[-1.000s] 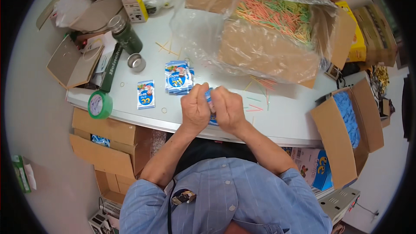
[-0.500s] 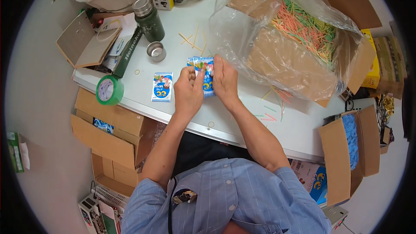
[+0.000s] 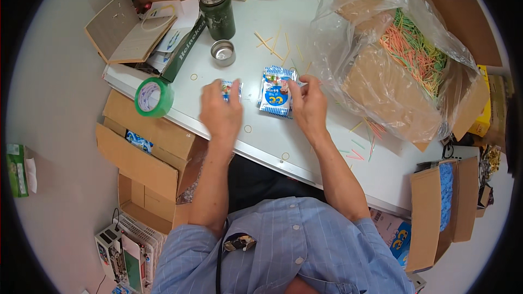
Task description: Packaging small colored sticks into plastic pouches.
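Fingers of the right hand [image 3: 310, 106] are parted, thumb and forefinger spread with a gap between them and nothing visibly gripped. The thumb lies at the right edge of a small stack of blue-and-white packets [image 3: 277, 93], which rests on the white table [image 3: 261, 142] between the two hands. Across from it the left hand [image 3: 219, 113] is blurred, its thumb and forefinger forked apart, with a single packet [image 3: 225, 91] showing between and beneath them; whether those fingers have hold of it, I cannot tell.

Near the left wrist, just to its right, lies a rubber band [image 3: 248, 132]. Just beyond the left fingers stands a small metal cup [image 3: 223, 54]. Thin yellow sticks [image 3: 267, 44] lie loose beyond the packets, ahead of the gap between the hands. To the left of the left fingers, at the table's edge, is a roll of green tape [image 3: 163, 98]. Short pink and green sticks [image 3: 356, 154] are scattered to the right of the right forearm, closer to the body than the fingertips.

Farther ahead of the left fingers stands a dark green bottle [image 3: 219, 20] with a metal cap. Well to the right of the right fingers, a clear plastic bag [image 3: 332, 27] lines a large cardboard box, with heaped orange and green sticks [image 3: 414, 51] inside.
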The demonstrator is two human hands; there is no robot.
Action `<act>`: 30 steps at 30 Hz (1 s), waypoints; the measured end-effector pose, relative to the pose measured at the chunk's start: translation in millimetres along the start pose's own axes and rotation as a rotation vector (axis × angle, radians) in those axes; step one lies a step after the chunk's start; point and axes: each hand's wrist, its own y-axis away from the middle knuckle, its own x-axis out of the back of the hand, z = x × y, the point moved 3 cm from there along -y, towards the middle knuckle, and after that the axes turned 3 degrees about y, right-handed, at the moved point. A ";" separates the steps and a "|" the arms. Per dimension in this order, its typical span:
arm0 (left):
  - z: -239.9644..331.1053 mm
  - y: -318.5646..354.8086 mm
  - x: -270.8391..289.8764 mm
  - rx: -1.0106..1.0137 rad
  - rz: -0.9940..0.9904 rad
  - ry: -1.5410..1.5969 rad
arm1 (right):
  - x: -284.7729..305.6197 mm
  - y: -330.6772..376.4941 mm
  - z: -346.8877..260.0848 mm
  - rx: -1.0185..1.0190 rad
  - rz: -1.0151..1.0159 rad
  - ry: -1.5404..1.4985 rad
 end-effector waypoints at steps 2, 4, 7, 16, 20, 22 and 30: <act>-15.8 -0.5 23.0 0.052 -0.028 -0.207 | 18.3 17.2 -18.9 0.139 0.076 -0.102; -23.7 5.6 19.7 0.074 -0.134 -0.265 | 18.7 40.0 -27.9 0.150 0.049 -0.151; -25.9 8.9 14.9 0.077 -0.240 -0.293 | 7.7 72.5 -38.9 0.174 -0.061 -0.217; -35.8 11.5 7.6 0.039 -0.069 0.008 | -28.6 103.6 -39.8 0.215 -0.208 -0.172; -48.7 17.1 3.6 0.141 -0.138 0.284 | -36.7 103.1 -43.0 0.153 -0.250 -0.174; -50.0 26.2 10.7 0.203 -0.111 0.586 | -36.3 102.2 -46.5 0.116 -0.211 -0.285; -8.0 85.9 34.4 0.294 -0.263 1.254 | -38.2 94.4 -68.2 -0.030 -0.186 -0.652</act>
